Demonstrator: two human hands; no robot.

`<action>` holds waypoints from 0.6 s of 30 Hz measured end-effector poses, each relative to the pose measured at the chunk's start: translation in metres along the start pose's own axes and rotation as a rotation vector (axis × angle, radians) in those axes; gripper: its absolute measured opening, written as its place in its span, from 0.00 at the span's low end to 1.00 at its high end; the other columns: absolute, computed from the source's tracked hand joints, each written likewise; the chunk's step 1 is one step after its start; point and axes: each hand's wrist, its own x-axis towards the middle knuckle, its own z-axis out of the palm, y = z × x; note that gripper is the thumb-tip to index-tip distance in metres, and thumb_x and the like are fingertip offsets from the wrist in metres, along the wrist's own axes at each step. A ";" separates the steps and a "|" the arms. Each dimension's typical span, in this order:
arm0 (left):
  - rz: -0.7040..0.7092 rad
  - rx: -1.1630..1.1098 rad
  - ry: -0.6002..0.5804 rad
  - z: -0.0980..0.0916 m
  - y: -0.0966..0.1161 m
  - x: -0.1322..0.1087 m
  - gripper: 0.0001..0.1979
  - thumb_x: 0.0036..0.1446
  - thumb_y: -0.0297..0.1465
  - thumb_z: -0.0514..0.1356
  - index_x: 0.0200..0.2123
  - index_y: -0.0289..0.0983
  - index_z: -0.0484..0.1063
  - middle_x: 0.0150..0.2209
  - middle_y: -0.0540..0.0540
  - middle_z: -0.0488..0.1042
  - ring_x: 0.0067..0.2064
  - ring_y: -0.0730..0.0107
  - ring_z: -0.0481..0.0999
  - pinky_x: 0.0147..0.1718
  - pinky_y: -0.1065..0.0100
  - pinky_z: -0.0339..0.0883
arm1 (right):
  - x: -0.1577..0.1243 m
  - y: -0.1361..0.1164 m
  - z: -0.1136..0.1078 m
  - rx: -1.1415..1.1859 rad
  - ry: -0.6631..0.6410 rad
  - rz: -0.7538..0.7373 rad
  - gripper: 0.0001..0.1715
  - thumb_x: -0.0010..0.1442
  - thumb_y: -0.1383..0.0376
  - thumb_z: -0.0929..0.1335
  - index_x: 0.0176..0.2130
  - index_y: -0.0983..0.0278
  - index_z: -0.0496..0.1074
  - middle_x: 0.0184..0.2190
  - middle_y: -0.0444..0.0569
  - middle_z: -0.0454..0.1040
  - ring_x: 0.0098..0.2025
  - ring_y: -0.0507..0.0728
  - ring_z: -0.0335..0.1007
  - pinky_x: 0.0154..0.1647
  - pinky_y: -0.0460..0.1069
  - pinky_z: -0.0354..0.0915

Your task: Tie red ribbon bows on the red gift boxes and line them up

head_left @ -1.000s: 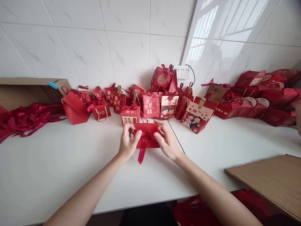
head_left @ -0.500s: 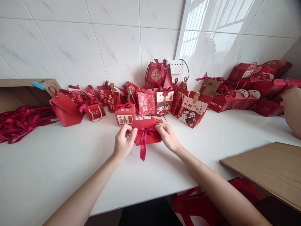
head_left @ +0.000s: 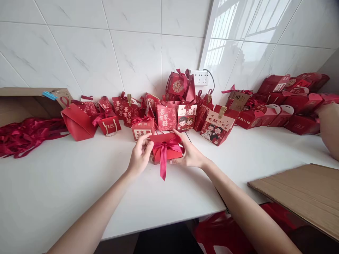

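Note:
A small red gift box [head_left: 173, 154] sits on the white table in front of me. A crimson ribbon [head_left: 163, 163] is tied round it, one tail hanging down the front. My left hand [head_left: 140, 154] grips the box's left edge, thumb in front and fingers curled behind. Spanning the right side, my right hand [head_left: 189, 152] has its thumb low at the front corner and its fingers on the back edge. Just behind stands a red and white box [head_left: 143, 131] with a bow on top. The far ends of my right fingers are partly hidden.
Several red gift boxes [head_left: 166, 116] line the tiled wall. Loose ribbons [head_left: 29, 137] spill from a cardboard box [head_left: 26, 92] at left. More red boxes [head_left: 299, 100] are piled at right, near another person's arm [head_left: 329, 128]. A cardboard sheet [head_left: 299, 187] juts over the table's front edge.
My right hand has spread from a pinch at the upper corner to a grip round the box's right side. The box tilts differently, showing more of its lower edge. The view has shifted slightly.

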 end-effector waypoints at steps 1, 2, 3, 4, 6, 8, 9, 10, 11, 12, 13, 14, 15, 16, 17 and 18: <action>-0.006 -0.026 -0.015 -0.001 0.000 0.000 0.20 0.57 0.43 0.55 0.48 0.38 0.65 0.26 0.52 0.64 0.28 0.71 0.66 0.30 0.68 0.63 | 0.000 0.002 0.002 -0.012 0.015 -0.008 0.58 0.44 0.53 0.75 0.64 0.61 0.46 0.60 0.60 0.53 0.62 0.67 0.52 0.62 0.63 0.54; -0.004 -0.058 -0.041 -0.002 -0.001 -0.001 0.21 0.56 0.44 0.55 0.49 0.38 0.64 0.28 0.51 0.66 0.30 0.69 0.68 0.32 0.67 0.64 | 0.000 0.003 0.005 -0.012 0.038 -0.017 0.59 0.43 0.52 0.76 0.64 0.61 0.46 0.60 0.60 0.54 0.62 0.67 0.53 0.61 0.63 0.55; 0.004 -0.087 -0.075 -0.003 -0.002 -0.002 0.23 0.55 0.45 0.56 0.50 0.38 0.63 0.30 0.50 0.68 0.32 0.68 0.69 0.34 0.66 0.65 | 0.000 0.004 0.008 -0.007 0.065 -0.024 0.60 0.43 0.51 0.76 0.64 0.61 0.45 0.59 0.61 0.53 0.61 0.67 0.54 0.61 0.63 0.56; 0.015 -0.107 -0.105 -0.003 -0.002 -0.003 0.25 0.53 0.45 0.58 0.51 0.38 0.62 0.32 0.48 0.69 0.35 0.66 0.70 0.35 0.66 0.65 | -0.001 0.004 0.012 -0.001 0.090 -0.028 0.61 0.42 0.50 0.76 0.64 0.61 0.45 0.59 0.61 0.53 0.61 0.68 0.54 0.60 0.63 0.58; 0.023 -0.095 -0.131 -0.003 -0.003 -0.004 0.28 0.49 0.42 0.62 0.51 0.38 0.61 0.35 0.47 0.70 0.37 0.64 0.71 0.36 0.65 0.65 | -0.001 0.005 0.018 0.009 0.123 -0.020 0.63 0.42 0.49 0.75 0.64 0.61 0.42 0.60 0.62 0.51 0.62 0.68 0.52 0.58 0.63 0.61; 0.009 -0.042 -0.104 -0.001 -0.003 -0.004 0.27 0.48 0.38 0.64 0.50 0.39 0.61 0.34 0.48 0.69 0.35 0.66 0.70 0.34 0.67 0.64 | -0.002 0.005 0.022 0.020 0.132 -0.001 0.64 0.43 0.48 0.75 0.65 0.60 0.40 0.61 0.61 0.49 0.63 0.68 0.50 0.57 0.62 0.62; 0.002 -0.021 -0.080 -0.001 -0.003 -0.003 0.25 0.48 0.36 0.63 0.50 0.39 0.62 0.32 0.49 0.68 0.34 0.67 0.70 0.33 0.67 0.63 | -0.002 0.005 0.023 0.027 0.126 0.003 0.65 0.42 0.48 0.75 0.65 0.59 0.39 0.62 0.61 0.48 0.64 0.68 0.49 0.58 0.63 0.61; -0.003 -0.008 -0.061 0.000 -0.003 -0.003 0.24 0.49 0.35 0.63 0.49 0.39 0.62 0.30 0.50 0.67 0.32 0.68 0.69 0.33 0.68 0.63 | -0.002 0.004 0.022 0.036 0.117 0.002 0.66 0.42 0.47 0.75 0.65 0.59 0.38 0.62 0.61 0.47 0.64 0.68 0.48 0.58 0.63 0.61; -0.003 -0.004 -0.051 0.001 -0.003 -0.003 0.23 0.50 0.35 0.62 0.49 0.39 0.62 0.30 0.51 0.67 0.32 0.69 0.69 0.32 0.68 0.62 | -0.001 0.003 0.021 0.045 0.103 -0.001 0.67 0.42 0.47 0.75 0.65 0.59 0.37 0.62 0.62 0.47 0.65 0.68 0.47 0.58 0.63 0.60; -0.001 -0.004 -0.045 0.001 -0.003 -0.002 0.22 0.50 0.35 0.62 0.49 0.39 0.63 0.29 0.51 0.67 0.31 0.69 0.68 0.32 0.68 0.62 | -0.001 0.002 0.019 0.058 0.083 0.000 0.67 0.41 0.48 0.75 0.65 0.60 0.37 0.63 0.62 0.46 0.65 0.69 0.46 0.59 0.64 0.59; 0.001 -0.008 -0.045 0.001 -0.003 -0.002 0.22 0.50 0.35 0.62 0.49 0.39 0.63 0.30 0.51 0.67 0.31 0.69 0.69 0.33 0.68 0.63 | -0.001 0.000 0.017 0.080 0.061 0.009 0.66 0.42 0.48 0.75 0.65 0.60 0.38 0.63 0.63 0.46 0.66 0.69 0.44 0.59 0.64 0.58; 0.003 -0.014 -0.049 0.001 -0.004 -0.002 0.23 0.50 0.35 0.62 0.49 0.39 0.62 0.30 0.50 0.67 0.32 0.69 0.69 0.33 0.68 0.63 | -0.001 -0.002 0.015 0.115 0.043 0.028 0.63 0.44 0.48 0.74 0.65 0.59 0.39 0.64 0.62 0.45 0.66 0.69 0.43 0.59 0.64 0.58; 0.004 -0.019 -0.055 0.001 -0.004 -0.002 0.23 0.50 0.36 0.62 0.50 0.39 0.62 0.31 0.50 0.67 0.32 0.68 0.69 0.34 0.67 0.63 | -0.002 -0.004 0.014 0.162 0.039 0.055 0.57 0.47 0.47 0.73 0.64 0.58 0.41 0.64 0.62 0.45 0.66 0.68 0.43 0.59 0.64 0.58; 0.006 -0.025 -0.057 0.001 -0.005 -0.002 0.23 0.50 0.36 0.62 0.50 0.39 0.62 0.31 0.50 0.67 0.32 0.68 0.69 0.34 0.67 0.64 | -0.002 -0.006 0.013 0.214 0.054 0.085 0.50 0.51 0.48 0.71 0.62 0.57 0.44 0.65 0.60 0.46 0.66 0.67 0.45 0.57 0.64 0.60; 0.011 -0.033 -0.050 0.002 -0.005 -0.002 0.23 0.50 0.37 0.61 0.50 0.39 0.61 0.31 0.50 0.66 0.32 0.68 0.69 0.33 0.67 0.64 | -0.003 -0.008 0.012 0.261 0.078 0.111 0.40 0.54 0.48 0.68 0.58 0.56 0.49 0.64 0.59 0.48 0.66 0.65 0.47 0.55 0.63 0.62; 0.018 -0.043 -0.032 0.003 -0.005 -0.003 0.23 0.50 0.38 0.61 0.49 0.39 0.61 0.30 0.51 0.65 0.31 0.69 0.68 0.32 0.68 0.64 | -0.003 -0.010 0.013 0.291 0.108 0.126 0.30 0.57 0.49 0.66 0.53 0.56 0.54 0.63 0.58 0.51 0.65 0.64 0.50 0.53 0.62 0.64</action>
